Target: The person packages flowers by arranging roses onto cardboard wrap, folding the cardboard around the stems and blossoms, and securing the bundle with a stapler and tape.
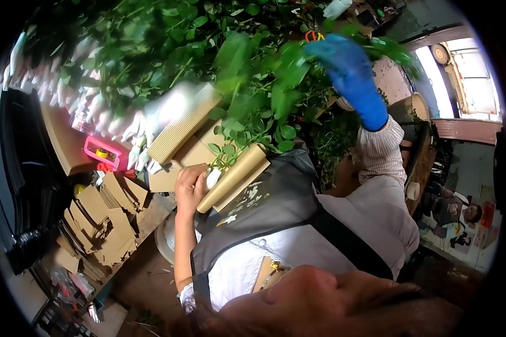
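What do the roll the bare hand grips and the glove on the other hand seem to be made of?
The roll looks like brown kraft paper or thin card: matte tan, wound into a smooth tube. The glove on the right hand looks like rubber or a coated fabric: solid blue with a slight sheen, though motion blur leaves that open. The left hand is bare.

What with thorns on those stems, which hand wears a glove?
The right hand, raised into the foliage, wears a blue glove; the left hand is bare, its fingers gripping the paper-wrapped stems.
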`<state>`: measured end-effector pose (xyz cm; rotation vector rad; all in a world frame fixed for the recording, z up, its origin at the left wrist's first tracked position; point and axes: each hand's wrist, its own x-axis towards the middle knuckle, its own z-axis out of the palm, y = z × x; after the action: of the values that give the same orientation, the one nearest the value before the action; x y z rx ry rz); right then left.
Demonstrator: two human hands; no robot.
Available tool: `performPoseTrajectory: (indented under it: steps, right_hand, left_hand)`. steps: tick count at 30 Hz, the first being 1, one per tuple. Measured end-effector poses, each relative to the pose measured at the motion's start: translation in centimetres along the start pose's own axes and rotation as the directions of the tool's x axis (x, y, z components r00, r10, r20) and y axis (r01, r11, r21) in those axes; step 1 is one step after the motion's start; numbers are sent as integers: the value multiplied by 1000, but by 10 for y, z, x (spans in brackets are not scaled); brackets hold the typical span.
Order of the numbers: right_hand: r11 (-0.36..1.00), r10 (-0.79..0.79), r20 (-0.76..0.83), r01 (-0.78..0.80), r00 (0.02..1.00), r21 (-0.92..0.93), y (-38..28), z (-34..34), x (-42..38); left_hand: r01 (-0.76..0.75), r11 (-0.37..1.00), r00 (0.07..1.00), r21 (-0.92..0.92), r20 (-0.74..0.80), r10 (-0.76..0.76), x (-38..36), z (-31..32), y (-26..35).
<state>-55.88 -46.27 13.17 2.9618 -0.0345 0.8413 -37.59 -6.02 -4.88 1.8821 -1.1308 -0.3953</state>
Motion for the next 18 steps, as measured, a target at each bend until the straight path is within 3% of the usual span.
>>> performPoseTrajectory:
  steps: [1, 2, 3, 4, 5, 6, 8, 9, 11, 12, 14, 15, 18]
  right_hand:
    - [989, -32, 92, 18, 995, 148, -18, 11, 0]
    - [930, -81, 78, 47, 994, 365, -35, 34, -3]
    - [948, -149, 143, 100, 978, 304, -62, 47, -1]
    - [918, -192, 164, 118, 968, 380, -74, 70, -3]
    - [943, -203, 283, 110, 938, 313, -84, 85, -1]
    - [981, -136, 461, 53, 877, 188, -87, 99, -3]
    - [995, 67, 742, 10, 667, -99, -90, 125, -9]
    - [996, 67, 721, -2, 689, -91, -90, 134, -14]
    - [996, 81, 677, -31, 731, -85, -86, 144, -31]
    - [995, -11, 598, -48, 801, 82, -79, 153, -41]
    - [915, -140, 382, -27, 914, 402, -56, 162, -52]
    - [863, -84, 476, -174, 875, 474, -44, 159, -54]
    - [780, 304, 468, -499, 830, 378, -37, 128, 0]
  left_hand:
    - [-7, 1000, 1000, -8, 5, 7, 0, -1, -2]
    - [19, 998, 998, -58, 53, -16, -6, 0, -7]
    - [-93, 995, 996, -47, -11, 93, -17, 13, -43]
    - [-203, 979, 977, -26, -77, 200, -27, 23, -75]
    - [15, 997, 999, -73, -51, -18, -23, 15, -55]
    - [240, 930, 967, -278, -10, -253, -18, 14, -33]
    - [123, 927, 964, -353, -178, -196, -16, 20, -31]
    - [119, 869, 967, -481, -142, -211, -18, 23, -34]
    - [163, 911, 965, -378, -132, -227, -17, 20, -29]
    - [192, 940, 970, -283, -89, -225, -16, 17, -29]
    - [85, 982, 985, -166, -135, -108, -9, 12, -16]
    - [77, 985, 987, -156, -128, -98, -9, 12, -17]
    - [102, 977, 987, -187, -101, -122, -8, 9, -18]
